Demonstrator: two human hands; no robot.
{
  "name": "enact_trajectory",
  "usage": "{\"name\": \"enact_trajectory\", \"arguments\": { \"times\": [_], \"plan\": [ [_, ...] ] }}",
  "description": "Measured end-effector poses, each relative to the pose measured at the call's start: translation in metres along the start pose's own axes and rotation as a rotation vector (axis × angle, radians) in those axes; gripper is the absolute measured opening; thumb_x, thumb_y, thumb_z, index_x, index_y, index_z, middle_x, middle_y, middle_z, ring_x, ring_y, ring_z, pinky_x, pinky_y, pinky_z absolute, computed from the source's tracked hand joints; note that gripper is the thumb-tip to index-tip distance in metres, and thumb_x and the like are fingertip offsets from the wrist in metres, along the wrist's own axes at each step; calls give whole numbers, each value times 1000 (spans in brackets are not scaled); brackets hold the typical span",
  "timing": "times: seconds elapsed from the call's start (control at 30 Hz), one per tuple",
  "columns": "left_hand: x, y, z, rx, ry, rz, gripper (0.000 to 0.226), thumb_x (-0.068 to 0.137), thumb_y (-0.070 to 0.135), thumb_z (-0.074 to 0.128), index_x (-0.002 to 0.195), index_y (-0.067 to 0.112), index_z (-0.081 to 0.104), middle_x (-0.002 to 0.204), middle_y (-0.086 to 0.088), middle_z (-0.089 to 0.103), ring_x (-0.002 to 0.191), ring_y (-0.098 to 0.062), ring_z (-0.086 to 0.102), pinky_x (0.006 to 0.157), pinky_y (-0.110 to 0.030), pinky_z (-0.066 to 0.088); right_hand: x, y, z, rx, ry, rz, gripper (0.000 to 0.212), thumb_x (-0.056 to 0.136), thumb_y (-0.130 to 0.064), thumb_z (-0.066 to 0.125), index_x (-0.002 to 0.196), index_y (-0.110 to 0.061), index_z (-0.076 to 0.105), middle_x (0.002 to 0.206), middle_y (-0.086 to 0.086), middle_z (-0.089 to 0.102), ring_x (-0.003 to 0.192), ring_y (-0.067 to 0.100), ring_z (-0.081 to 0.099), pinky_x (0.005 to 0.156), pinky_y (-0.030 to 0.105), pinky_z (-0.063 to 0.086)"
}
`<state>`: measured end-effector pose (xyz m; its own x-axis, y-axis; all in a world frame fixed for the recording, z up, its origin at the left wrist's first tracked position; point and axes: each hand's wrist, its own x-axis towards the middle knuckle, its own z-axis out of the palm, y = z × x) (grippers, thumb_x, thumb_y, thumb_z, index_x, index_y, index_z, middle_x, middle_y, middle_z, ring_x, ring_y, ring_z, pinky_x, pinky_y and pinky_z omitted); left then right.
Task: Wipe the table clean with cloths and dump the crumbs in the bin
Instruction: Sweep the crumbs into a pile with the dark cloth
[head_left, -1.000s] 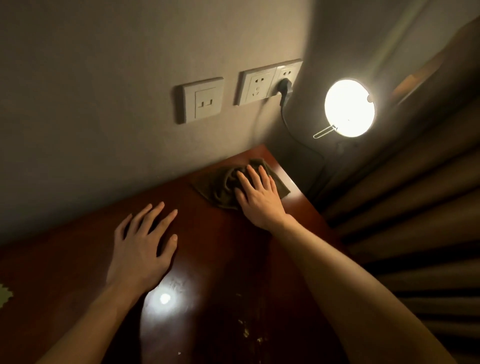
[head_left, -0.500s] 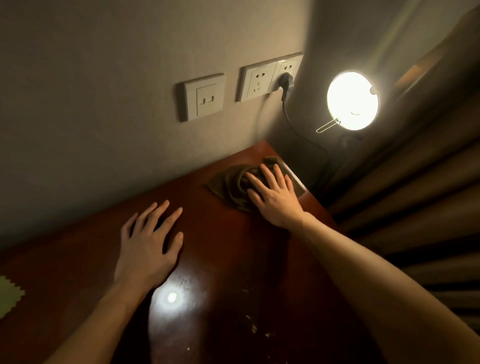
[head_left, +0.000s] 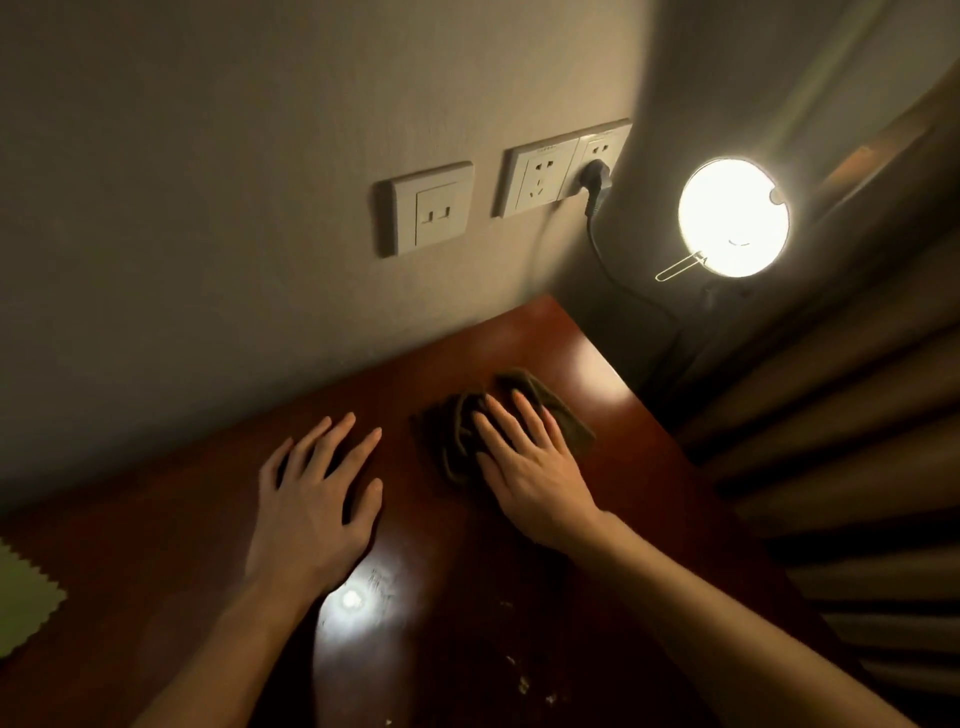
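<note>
Cloth (head_left: 462, 441) lies bunched on the bench (head_left: 519, 343) toward the far right corner, pinned under your right hand (head_left: 530, 467). That hand is spread flat, fingers extended, pressing down and not gripping. Your left hand (head_left: 317, 509) rests open and empty, palm down, on the bare bench just left of the cloth.

Crumbs (head_left: 522, 680) sit near you, between your forearms, well apart from the cloth. The wipe is judged early: the far corner is covered, the near area is not.

Risks from here:
- A stroke toward the right edge would push debris off the bench onto the floor by the curtain (head_left: 831, 467). Draw the cloth toward yourself instead.
- The bunched cloth may ride over crumbs and leave them behind. Flatten it before the pass.
- Your right forearm hangs over the crumb area and may smear or scatter them as you pull back.
- No bin is in view, so gathered crumbs must be carried in the cloth. A loose fold would spill them.

Surroundings: a lit lamp (head_left: 732, 218) and its cord (head_left: 613, 275) hang past the far right corner, beyond the bench. Sockets (head_left: 540, 176) are on the wall. A green cloth (head_left: 26, 597) lies at the near left edge. Nothing blocks the path to the crumbs.
</note>
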<state>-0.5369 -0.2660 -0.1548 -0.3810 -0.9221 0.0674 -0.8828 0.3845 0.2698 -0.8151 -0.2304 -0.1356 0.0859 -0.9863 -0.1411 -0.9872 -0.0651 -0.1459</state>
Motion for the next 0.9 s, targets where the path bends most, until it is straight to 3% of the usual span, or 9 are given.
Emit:
{"name": "enact_trajectory", "arguments": {
  "times": [0.1, 0.27, 0.47, 0.63, 0.77, 0.9],
  "plan": [
    [-1, -2, 0, -7, -10, -4, 59, 100, 55, 36, 157, 42, 42, 168, 9, 33, 158, -13, 21, 126, -44, 14, 59, 7, -6, 16, 43, 8, 62, 107, -54, 19, 163, -29, 30, 172, -1, 20, 160, 32, 7, 128, 56, 13],
    [0, -1, -3, -6, -17, -11, 59, 100, 56, 37, 158, 43, 39, 169, 10, 30, 159, -11, 18, 127, -43, 10, 113, 55, -23, 56, -13, 171, 60, 110, -55, 21, 165, -31, 16, 175, 0, 6, 160, 30, -7, 129, 53, 2],
    [-2, 1, -6, -2, -21, -7, 60, 100, 55, 37, 158, 42, 40, 169, 7, 32, 158, -14, 20, 126, -45, 13, 47, 41, -10, 115, 19, 293, 61, 110, -55, 17, 166, -32, 13, 175, 0, 3, 160, 25, -11, 127, 47, -9],
    [-2, 2, -6, 36, -49, 2, 60, 102, 54, 35, 160, 39, 37, 170, 4, 31, 159, -18, 20, 127, -47, 14, -52, 2, 3, 68, -27, 223, 58, 111, -53, 23, 165, -32, 17, 173, -1, 6, 159, 25, -11, 128, 51, -7],
    [-4, 0, -7, 47, -49, 29, 60, 105, 54, 30, 162, 38, 32, 171, 2, 27, 160, -19, 16, 129, -48, 12, -100, -15, 12, 2, -88, 126, 58, 111, -54, 21, 165, -34, 13, 172, 0, 3, 158, 27, -15, 125, 50, -15],
    [-3, 0, -5, 51, -49, 25, 59, 106, 55, 29, 162, 40, 31, 172, 3, 27, 160, -19, 15, 129, -48, 12, -65, 6, 9, 14, -24, 90, 56, 109, -57, 24, 162, -38, 23, 172, -2, 14, 160, 27, -3, 128, 55, -1]
  ]
}}
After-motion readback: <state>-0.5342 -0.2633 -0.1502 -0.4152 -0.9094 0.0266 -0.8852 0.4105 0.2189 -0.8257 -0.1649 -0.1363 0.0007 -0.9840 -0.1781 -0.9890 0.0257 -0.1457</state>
